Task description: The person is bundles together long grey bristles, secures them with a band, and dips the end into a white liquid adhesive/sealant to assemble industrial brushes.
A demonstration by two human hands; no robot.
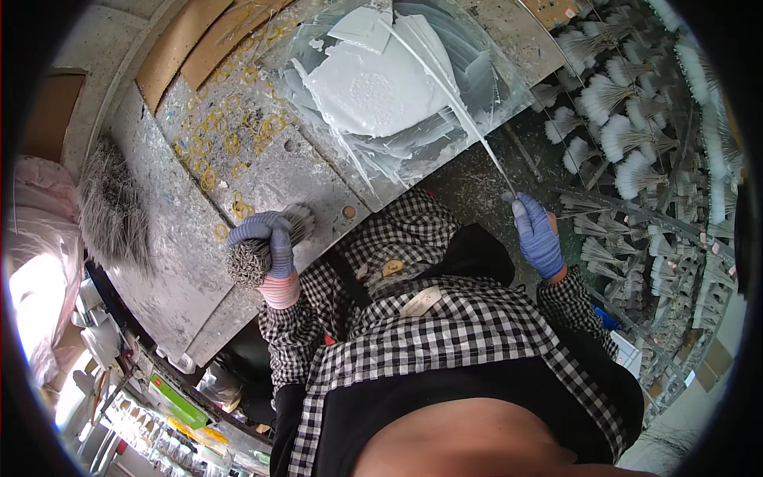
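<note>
My left hand point(274, 238), in a blue-grey knit glove with a pink striped cuff, is closed around a bundle of thin grey strands point(249, 264). Its blunt, packed ends face me, and a looser grey tuft shows on the far side of the fingers. Off to the right, my gloved right hand point(536, 238) pinches the near end of a long thin stick point(469, 119), pale and smeared with white. The stick slants up and left across a glass sheet point(497, 87), over a thick spread of white paste point(373, 91).
Yellow rubber bands point(231, 143) lie scattered over the stained table point(179, 278). A large heap of grey strands point(114, 207) sits at its left edge, with cardboard strips point(187, 40) at the back. On the right, racks hold many white-tipped, fan-shaped tufts point(624, 135).
</note>
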